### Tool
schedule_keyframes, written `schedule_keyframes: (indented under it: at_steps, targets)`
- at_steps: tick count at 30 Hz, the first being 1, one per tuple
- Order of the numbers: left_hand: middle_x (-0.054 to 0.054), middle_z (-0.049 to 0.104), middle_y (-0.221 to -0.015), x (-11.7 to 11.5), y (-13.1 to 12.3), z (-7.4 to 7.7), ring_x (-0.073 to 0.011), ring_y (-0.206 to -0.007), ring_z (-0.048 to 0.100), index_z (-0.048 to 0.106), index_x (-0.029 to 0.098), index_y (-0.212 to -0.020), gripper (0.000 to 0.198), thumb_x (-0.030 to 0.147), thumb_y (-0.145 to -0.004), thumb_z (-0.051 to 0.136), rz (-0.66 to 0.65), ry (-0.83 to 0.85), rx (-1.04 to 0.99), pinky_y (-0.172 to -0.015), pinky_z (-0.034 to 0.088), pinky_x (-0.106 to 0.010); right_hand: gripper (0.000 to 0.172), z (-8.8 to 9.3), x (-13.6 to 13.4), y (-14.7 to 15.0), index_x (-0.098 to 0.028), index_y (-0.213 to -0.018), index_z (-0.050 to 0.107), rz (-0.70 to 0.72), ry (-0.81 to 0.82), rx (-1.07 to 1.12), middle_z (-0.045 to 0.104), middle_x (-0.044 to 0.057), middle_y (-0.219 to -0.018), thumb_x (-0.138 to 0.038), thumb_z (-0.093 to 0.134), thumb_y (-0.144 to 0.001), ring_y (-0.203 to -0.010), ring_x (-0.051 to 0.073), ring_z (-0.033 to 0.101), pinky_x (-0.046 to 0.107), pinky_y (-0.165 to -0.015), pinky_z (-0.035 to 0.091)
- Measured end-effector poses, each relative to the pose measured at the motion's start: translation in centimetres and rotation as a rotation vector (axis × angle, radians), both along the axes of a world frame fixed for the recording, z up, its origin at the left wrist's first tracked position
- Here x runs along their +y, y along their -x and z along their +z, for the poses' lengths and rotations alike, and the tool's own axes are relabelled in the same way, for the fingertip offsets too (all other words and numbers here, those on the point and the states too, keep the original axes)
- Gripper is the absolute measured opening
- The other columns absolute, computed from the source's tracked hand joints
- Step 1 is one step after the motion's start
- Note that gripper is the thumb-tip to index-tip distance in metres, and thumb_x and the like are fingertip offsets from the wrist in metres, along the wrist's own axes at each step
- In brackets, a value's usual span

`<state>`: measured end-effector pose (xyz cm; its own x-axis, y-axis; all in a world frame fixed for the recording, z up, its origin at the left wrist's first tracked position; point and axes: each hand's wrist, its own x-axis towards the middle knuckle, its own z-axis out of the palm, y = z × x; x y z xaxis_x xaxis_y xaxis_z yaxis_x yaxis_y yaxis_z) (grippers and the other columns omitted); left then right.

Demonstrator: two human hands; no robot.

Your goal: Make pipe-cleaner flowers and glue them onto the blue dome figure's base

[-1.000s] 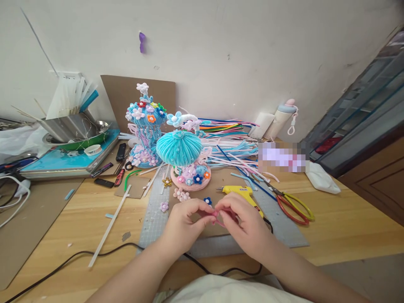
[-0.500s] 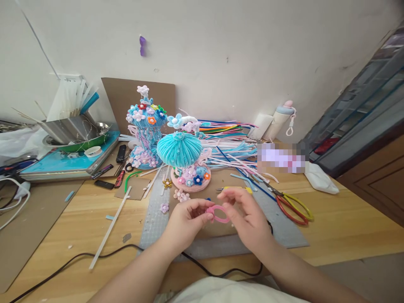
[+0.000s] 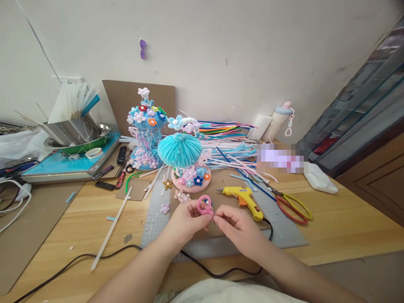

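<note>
A pink pipe cleaner is bent into a loop and stands up from my left hand, whose thumb and fingers pinch it at the base. My right hand is closed in a pinch at the twisted end of the same pipe cleaner, its fingertips almost touching the left thumb. Just beyond the hands, a turquoise domed pipe-cleaner ornament rests on a round pink base with small flowers. To the right lies a yellow hot glue gun, partly behind my right hand. Loose pink flowers lie near my left hand.
A taller flowered ornament stands behind. Bundles of pipe cleaners spread along the wall. Scissors lie at the right, a glue stick at the left. A black cord runs across the front. A metal pot holds sticks.
The pink loop has turned from lying toward the right to standing upright above my left hand. My right hand has dropped and closed at its base, uncovering the glue gun.
</note>
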<state>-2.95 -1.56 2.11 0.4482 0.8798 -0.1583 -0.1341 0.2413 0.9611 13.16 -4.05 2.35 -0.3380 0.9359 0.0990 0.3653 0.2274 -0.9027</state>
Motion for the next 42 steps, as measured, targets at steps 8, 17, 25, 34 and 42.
schedule_keyframes:
  at_steps: [8,17,25,34,42]
  targets:
    - [0.001,0.061,-0.061,0.3,0.2,0.9,-0.0091,-0.055,0.054,0.055,0.014,-0.063,0.021,0.026,-0.062,0.072,0.12,0.028,0.047,-0.056,0.047,-0.022,0.024,0.0,0.9,-4.3,-0.019,-0.057,0.045,-0.206,0.169,0.211,0.037,-0.006,-0.049,-0.023,0.052,-0.079,-0.045,0.007,0.029,0.022,-0.043,0.021]
    - [0.002,0.061,-0.057,0.0,-0.3,-0.2,-0.0083,-0.051,0.054,0.059,0.013,-0.065,0.027,0.033,-0.06,0.076,0.048,0.018,0.041,-0.056,0.046,-0.023,0.018,-1.1,0.1,-3.6,-0.023,-0.096,0.059,-0.124,0.263,0.694,0.056,0.0,-0.071,-0.036,0.058,-0.083,-0.054,0.01,0.045,0.021,-0.045,0.033]
    - [0.0,0.063,-0.061,0.0,-0.5,-0.2,-0.0093,-0.054,0.054,0.059,0.013,-0.068,0.025,0.031,-0.061,0.075,0.001,0.012,0.016,-0.057,0.042,-0.023,0.016,-1.5,-0.6,-1.1,-0.02,-0.083,0.065,0.006,0.277,0.763,0.061,0.004,-0.083,-0.034,0.058,-0.085,-0.062,0.012,0.054,0.025,-0.052,0.043]
    - [0.001,0.058,-0.065,-0.8,-0.8,-0.1,-0.0096,-0.059,0.05,0.057,0.015,-0.066,0.006,0.012,-0.063,0.061,0.027,-0.245,0.149,-0.057,0.04,-0.021,0.014,-0.7,-0.6,-1.6,-0.019,-0.076,0.067,-0.126,0.322,0.778,0.05,-0.002,-0.055,-0.033,0.067,-0.077,-0.048,0.007,0.035,0.021,-0.046,0.024]
    - [0.0,0.059,-0.064,-0.7,-0.6,-0.2,-0.0108,-0.059,0.051,0.058,0.015,-0.065,0.004,0.012,-0.062,0.059,0.019,-0.306,0.267,-0.058,0.042,-0.021,0.015,-1.0,-0.7,-1.7,-0.019,-0.075,0.067,-0.184,0.355,0.796,0.049,-0.002,-0.054,-0.034,0.069,-0.075,-0.048,0.007,0.032,0.023,-0.047,0.019]
